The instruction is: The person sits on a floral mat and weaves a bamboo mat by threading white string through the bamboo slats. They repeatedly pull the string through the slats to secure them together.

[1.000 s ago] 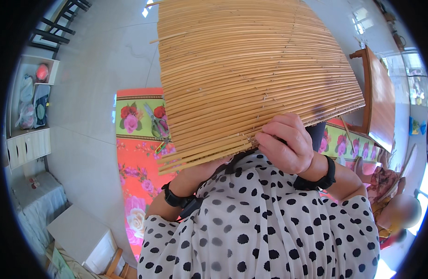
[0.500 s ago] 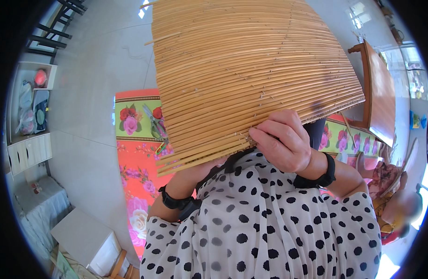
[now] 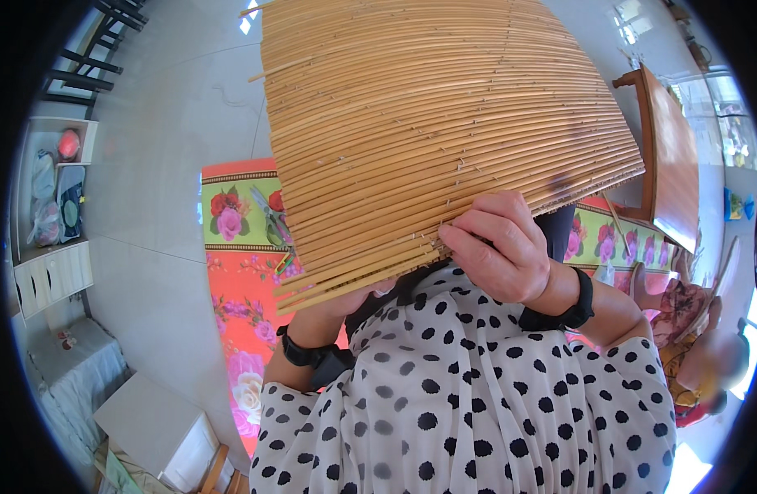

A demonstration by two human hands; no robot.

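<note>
Leftward, slightly, the right hand [image 3: 502,251] had shifted along the near edge of the slatted mat [image 3: 444,123], which lay before the dotted blouse [image 3: 469,370]. Its grip was pinched on that edge; the left hand's [image 3: 337,305], mostly hidden underneath, was unclear. Binding seemed underway, probably calling next for steady tension.

Red floral mat [image 3: 234,329], wooden table [image 3: 673,156], white drawers [image 3: 59,278]

Mat [image 3: 452,123] at your hands
Your right hand [image 3: 500,249] pinches its near edge; your left hand [image 3: 348,304], partly hidden, sits under its near left end. Scissors [image 3: 272,224] lie left on flowered cloth [image 3: 239,284].
</note>
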